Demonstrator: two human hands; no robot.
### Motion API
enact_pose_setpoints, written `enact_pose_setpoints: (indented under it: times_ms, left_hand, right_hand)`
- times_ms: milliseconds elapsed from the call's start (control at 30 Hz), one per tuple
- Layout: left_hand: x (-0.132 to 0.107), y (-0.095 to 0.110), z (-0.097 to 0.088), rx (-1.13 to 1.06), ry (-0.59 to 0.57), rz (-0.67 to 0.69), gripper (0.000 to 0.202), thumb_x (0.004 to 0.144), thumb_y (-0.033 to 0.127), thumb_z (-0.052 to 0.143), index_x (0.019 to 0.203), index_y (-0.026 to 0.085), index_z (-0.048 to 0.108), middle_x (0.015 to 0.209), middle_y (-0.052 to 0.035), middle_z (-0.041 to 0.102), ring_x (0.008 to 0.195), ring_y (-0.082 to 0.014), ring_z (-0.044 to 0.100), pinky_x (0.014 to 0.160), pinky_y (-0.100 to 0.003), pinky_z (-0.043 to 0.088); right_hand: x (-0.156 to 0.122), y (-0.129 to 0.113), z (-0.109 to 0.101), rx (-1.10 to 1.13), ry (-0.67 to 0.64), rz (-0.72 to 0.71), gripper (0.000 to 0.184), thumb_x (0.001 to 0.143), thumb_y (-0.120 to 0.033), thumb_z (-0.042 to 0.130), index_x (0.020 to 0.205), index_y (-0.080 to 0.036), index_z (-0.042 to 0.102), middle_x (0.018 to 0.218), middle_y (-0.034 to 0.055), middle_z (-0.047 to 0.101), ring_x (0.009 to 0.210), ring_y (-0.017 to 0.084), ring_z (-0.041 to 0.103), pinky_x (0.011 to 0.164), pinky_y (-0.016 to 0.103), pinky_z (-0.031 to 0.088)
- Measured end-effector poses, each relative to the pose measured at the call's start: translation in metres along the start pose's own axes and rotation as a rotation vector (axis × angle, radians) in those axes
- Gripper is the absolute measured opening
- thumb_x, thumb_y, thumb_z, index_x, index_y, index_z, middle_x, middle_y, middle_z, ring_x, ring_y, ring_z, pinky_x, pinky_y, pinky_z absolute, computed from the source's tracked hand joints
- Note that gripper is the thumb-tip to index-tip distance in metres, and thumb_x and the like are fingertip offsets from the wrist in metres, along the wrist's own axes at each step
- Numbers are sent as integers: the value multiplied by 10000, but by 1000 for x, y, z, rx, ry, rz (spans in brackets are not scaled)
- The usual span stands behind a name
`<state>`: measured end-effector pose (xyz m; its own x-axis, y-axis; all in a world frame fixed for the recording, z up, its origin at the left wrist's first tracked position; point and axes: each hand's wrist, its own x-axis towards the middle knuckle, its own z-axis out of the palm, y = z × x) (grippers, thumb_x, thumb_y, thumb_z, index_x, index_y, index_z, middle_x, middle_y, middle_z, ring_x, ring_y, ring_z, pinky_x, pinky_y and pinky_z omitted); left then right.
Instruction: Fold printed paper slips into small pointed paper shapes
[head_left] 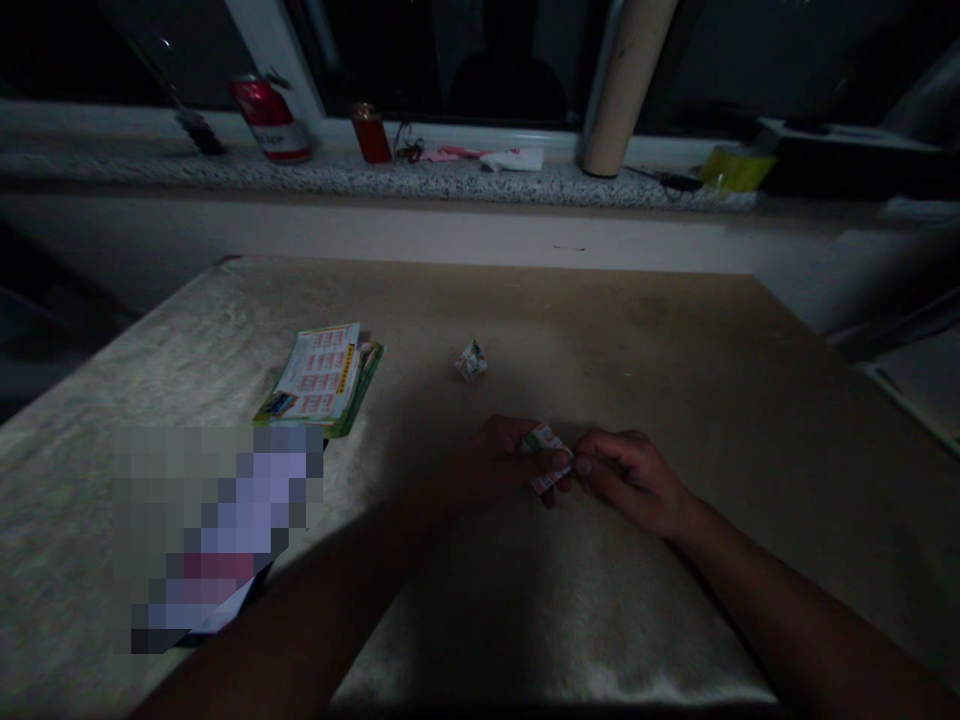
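A small folded piece of printed paper (547, 440) is held over the middle of the table. My left hand (504, 460) grips it with the thumb across its face and fingers underneath. At its right corner my right hand (634, 475) pinches the edge between thumb and fingertips. Farther back on the table, a small folded paper shape (471, 362) with pointed corners stands alone. Left of it lies a stack of printed calendar cards (319, 375), green at the edges.
A lit device with a blurred screen (240, 530) lies at the left, beside my left forearm. Behind the table (645, 330), a stone windowsill (442, 185) holds a red can (270, 120), a red lighter-like object (371, 135), a cardboard tube (626, 90) and a yellow item (735, 170).
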<state>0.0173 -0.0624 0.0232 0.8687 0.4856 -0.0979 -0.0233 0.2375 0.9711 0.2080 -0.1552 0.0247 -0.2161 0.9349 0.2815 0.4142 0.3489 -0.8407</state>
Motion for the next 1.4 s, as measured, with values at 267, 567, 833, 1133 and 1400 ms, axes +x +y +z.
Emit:
enact_pose_setpoints:
  times_ms: [267, 567, 833, 1133, 1400]
  left_hand:
    - [0, 3, 0, 55, -8, -2, 353, 817, 456, 744, 767, 112, 685, 715, -37, 703, 570, -109, 654, 558, -205, 520]
    - [1, 0, -3, 166, 72, -33, 391, 785, 500, 756, 789, 112, 710, 681, -29, 699, 569, -111, 631, 538, -187, 474]
    - [4, 1, -11, 121, 45, -102, 403, 715, 485, 813, 841, 113, 729, 698, -33, 711, 555, -132, 645, 544, -222, 519]
    - [3, 4, -11, 93, 21, -123, 330, 676, 380, 864, 834, 115, 746, 702, -40, 732, 572, -126, 668, 575, -214, 525]
    - [3, 3, -9, 0, 30, -62, 383, 705, 464, 831, 814, 106, 749, 688, -52, 726, 557, -150, 669, 576, -252, 546]
  right_hand:
    - [-1, 3, 1, -42, 36, 1, 251, 956, -283, 566, 745, -165, 634, 597, -1, 614, 506, 91, 517, 496, 209, 368]
    - [2, -5, 2, 65, 95, 94, 311, 917, -259, 549, 619, -171, 577, 457, -53, 475, 402, 63, 382, 408, 198, 263]
    - [1, -2, 1, 164, 138, 253, 369, 890, -328, 573, 554, -180, 538, 440, -45, 473, 401, 70, 368, 413, 210, 269]
    - [2, -5, 1, 272, 222, 269, 390, 871, -392, 597, 546, -183, 540, 435, -34, 486, 393, 76, 371, 408, 213, 282]
    - [2, -5, 2, 287, 233, 275, 391, 864, -423, 611, 562, -182, 553, 432, -33, 490, 390, 79, 375, 402, 215, 288]
